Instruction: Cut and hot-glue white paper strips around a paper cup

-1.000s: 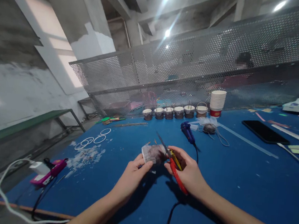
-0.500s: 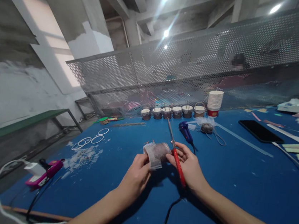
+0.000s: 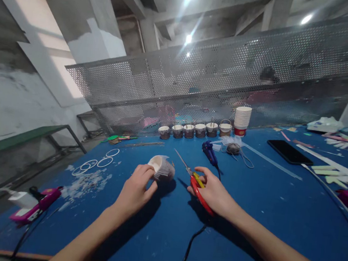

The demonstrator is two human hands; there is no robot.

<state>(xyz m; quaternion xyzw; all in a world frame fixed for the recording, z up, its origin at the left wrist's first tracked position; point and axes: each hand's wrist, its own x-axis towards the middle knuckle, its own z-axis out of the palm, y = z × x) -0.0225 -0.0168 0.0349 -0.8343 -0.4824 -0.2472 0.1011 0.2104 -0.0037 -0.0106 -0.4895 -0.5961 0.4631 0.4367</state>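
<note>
My left hand [image 3: 138, 185] holds a paper cup [image 3: 165, 169] wrapped in pale, thin material; the cup lies tilted on its side, its mouth towards the hand. To the right, my right hand [image 3: 212, 191] has its fingers round the red and yellow handles of scissors [image 3: 198, 192], whose blades point up and left, apart from the cup. Behind them on the blue table [image 3: 236, 242] lies a blue glue gun [image 3: 209, 152], its cord running towards the front edge.
Several wrapped cups [image 3: 188, 131] line the back beside stacked cups [image 3: 242, 120]. At the right are a phone [image 3: 289, 152] and pale strips [image 3: 329, 170]. White rings [image 3: 105, 162], scraps [image 3: 87, 185] and a magenta power strip [image 3: 36, 207] are left.
My left hand has moved left and down with the cup, away from the scissors. The right hand no longer touches the cup, and the scissors have turned to point further left.
</note>
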